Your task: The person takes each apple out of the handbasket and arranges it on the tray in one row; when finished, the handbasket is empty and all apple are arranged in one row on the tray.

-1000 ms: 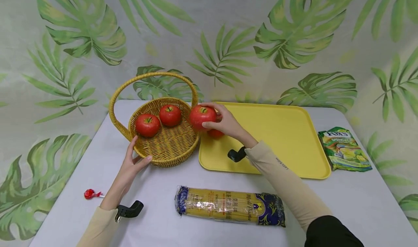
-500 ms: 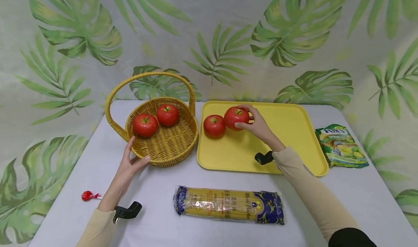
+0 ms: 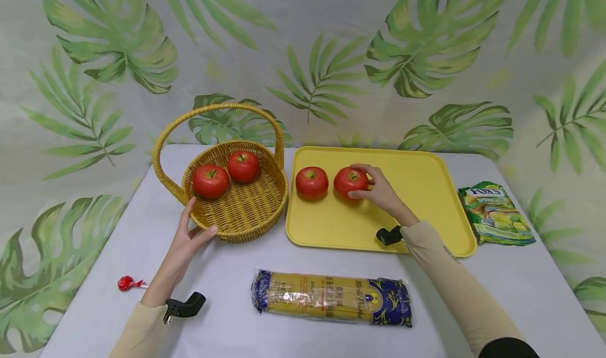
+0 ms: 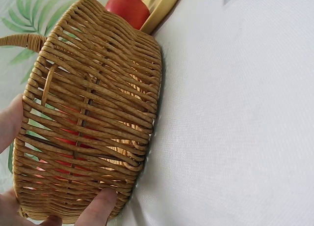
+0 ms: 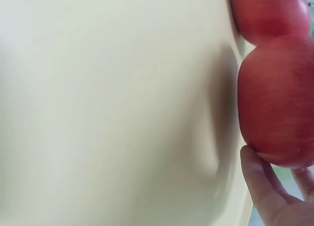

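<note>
My right hand point(image 3: 380, 192) holds a red apple point(image 3: 349, 183) on the yellow tray point(image 3: 402, 205), thumb and fingers at its right side. In the right wrist view the thumb touches this apple point(image 5: 277, 103). A second apple point(image 3: 311, 183) lies just left of it. The round wicker basket point(image 3: 243, 210) contains two apples, a front-left one point(image 3: 210, 181) and a back one point(image 3: 243, 166). My left hand point(image 3: 186, 242) touches the basket's near-left side with spread, fairly straight fingers. In the left wrist view a fingertip point(image 4: 102, 204) presses the woven outer wall point(image 4: 98, 98).
A pack of spaghetti point(image 3: 331, 298) lies in front of the tray. A red lollipop point(image 3: 127, 283) is beside my left wrist. To the tray's right lies a green candy bag point(image 3: 494, 213). The basket's tall handle point(image 3: 218, 108) arches above its back.
My right hand carried the apple rightward from beside the basket's rim, over the tray, then lowered it onto the tray right of the other apple. My left hand stays at the basket.
</note>
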Motion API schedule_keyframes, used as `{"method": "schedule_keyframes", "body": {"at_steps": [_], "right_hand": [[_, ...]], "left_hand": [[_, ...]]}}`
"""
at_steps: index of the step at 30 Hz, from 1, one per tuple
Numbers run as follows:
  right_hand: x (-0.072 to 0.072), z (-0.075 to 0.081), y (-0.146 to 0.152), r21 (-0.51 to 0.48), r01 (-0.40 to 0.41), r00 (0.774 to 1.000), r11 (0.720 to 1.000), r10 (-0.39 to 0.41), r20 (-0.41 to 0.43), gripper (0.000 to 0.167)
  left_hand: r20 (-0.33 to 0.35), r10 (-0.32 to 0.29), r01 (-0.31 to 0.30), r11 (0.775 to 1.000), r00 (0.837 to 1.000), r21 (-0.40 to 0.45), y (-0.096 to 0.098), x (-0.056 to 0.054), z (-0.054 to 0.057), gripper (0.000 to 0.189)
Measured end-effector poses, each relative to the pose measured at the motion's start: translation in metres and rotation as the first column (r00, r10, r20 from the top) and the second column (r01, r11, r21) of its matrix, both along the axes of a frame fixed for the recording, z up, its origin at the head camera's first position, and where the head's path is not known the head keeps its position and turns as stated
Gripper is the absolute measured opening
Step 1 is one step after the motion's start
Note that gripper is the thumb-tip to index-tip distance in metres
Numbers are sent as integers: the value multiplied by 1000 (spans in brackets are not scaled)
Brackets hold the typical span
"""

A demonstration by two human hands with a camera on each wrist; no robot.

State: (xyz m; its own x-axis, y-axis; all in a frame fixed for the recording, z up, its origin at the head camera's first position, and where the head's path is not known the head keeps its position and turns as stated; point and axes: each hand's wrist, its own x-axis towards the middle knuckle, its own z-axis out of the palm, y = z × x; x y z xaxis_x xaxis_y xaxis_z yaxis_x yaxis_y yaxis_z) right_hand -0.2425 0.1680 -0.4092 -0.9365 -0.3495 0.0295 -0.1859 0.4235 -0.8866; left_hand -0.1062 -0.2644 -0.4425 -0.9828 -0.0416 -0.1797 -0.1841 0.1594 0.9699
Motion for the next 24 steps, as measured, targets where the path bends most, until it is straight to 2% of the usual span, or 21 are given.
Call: {"method": "schedule_keyframes", "body": {"at_steps": [7, 10, 15, 20, 24], "right_hand": [[-3, -7, 5, 9, -13, 999, 1000, 13, 33, 66], [-3, -6, 6, 16, -22, 1000, 1000, 21, 17, 63], [-1, 0, 7, 23, -35, 999, 999, 35, 15, 58], [0, 9, 6, 72, -56, 998, 996, 53, 40, 60], [2, 17, 2, 92, -54, 998, 994, 56, -18, 56]], "left_hand": [[0, 1, -1, 1000, 1000, -2, 0, 0, 0, 92], [-1, 3, -3, 1000, 1000, -3, 0, -1, 0, 92], [0, 7, -7, 1000, 1000, -7, 0, -1, -1, 92], [-2, 7, -7, 1000, 1000, -14, 1, -1, 0, 93], [3, 11, -11, 1000, 1000, -17, 1, -1, 0, 93]]}}
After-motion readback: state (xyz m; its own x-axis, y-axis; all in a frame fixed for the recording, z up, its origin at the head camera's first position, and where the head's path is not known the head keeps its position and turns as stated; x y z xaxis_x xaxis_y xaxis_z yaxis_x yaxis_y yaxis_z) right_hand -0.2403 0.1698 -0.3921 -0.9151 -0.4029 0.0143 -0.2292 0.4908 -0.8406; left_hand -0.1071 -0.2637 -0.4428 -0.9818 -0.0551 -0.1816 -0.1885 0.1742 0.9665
